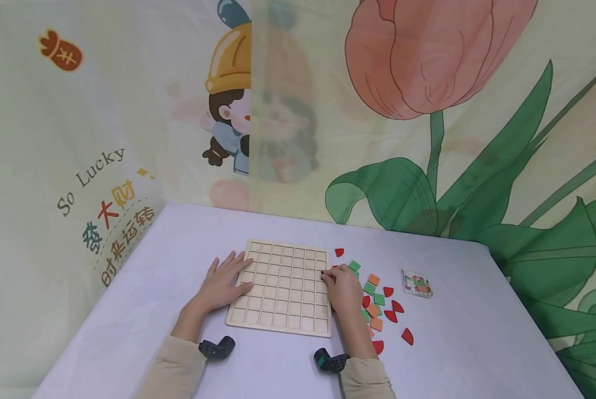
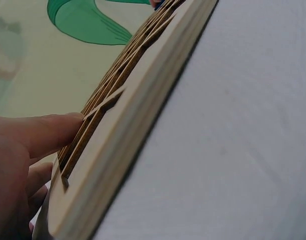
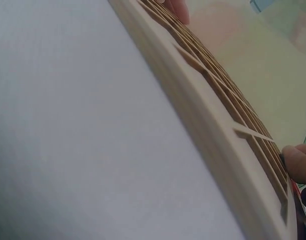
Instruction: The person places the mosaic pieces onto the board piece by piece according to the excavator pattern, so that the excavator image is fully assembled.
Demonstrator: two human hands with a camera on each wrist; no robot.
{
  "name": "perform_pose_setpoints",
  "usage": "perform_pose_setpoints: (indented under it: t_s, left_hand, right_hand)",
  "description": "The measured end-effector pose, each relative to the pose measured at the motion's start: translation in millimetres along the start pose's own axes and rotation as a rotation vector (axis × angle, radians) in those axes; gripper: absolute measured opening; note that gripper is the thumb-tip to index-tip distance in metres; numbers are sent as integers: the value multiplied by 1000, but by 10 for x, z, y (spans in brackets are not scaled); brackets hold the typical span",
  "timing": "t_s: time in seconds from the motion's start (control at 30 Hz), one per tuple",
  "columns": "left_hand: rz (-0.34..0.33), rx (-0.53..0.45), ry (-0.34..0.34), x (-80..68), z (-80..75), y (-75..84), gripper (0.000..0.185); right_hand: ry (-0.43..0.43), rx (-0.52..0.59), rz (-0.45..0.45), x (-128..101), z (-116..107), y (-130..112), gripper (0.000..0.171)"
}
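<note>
A pale wooden board [image 1: 283, 293] with a grid of square recesses lies flat on the white table. My left hand [image 1: 224, 284] rests on its left edge, fingers spread and thumb reaching over the nearer squares; the left wrist view shows the thumb [image 2: 52, 132] on the grid. At the opposite edge, my right hand [image 1: 346, 289] pinches a small dark piece [image 1: 323, 272] between thumb and fingertips, right at the grid's right column. From the right wrist, only a sliver of that dark piece [image 3: 282, 158] shows beside the thumb [image 3: 299, 162]; its shape is mostly hidden.
Right of the board lie scattered green squares [image 1: 379, 299], orange squares [image 1: 376, 324] and red quarter-circle pieces [image 1: 407, 336], some partly behind the right hand. Farther right sits a small patterned card stack [image 1: 417, 283]. A printed curtain [image 1: 288, 111] hangs behind the table.
</note>
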State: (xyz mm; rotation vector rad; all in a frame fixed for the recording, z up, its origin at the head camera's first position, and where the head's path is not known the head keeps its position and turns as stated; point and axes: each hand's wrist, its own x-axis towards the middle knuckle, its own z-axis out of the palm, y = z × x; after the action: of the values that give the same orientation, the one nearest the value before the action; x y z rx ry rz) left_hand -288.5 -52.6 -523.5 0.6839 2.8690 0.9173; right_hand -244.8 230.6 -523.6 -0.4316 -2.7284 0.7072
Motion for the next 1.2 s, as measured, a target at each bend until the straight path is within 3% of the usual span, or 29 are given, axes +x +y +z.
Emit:
perform_pose_setpoints:
  t_s: [0.47,0.6,0.73,0.83,1.03,1.2]
  left_hand:
    - [0,-7,0,-5,-13,7,62]
    - [-5,-10,2,-7,-7,6,62]
    - [-2,-11,4,-7,-4,10,62]
    - [-2,-12,8,-9,-7,16,62]
    - [-2,-14,13,-14,-17,23,61]
    - [8,-15,18,-13,-18,16,61]
  right_hand:
    - [-5,-26,14,10,-59,-15,19]
    - [11,14,54,35,-142,20,22]
    - [24,85,169,110,-317,195,27]
    - [-21,105,233,149,-465,397,30]
    - [-119,99,254,151,-675,722,36]
    - [-168,76,299,154,-692,853,38]
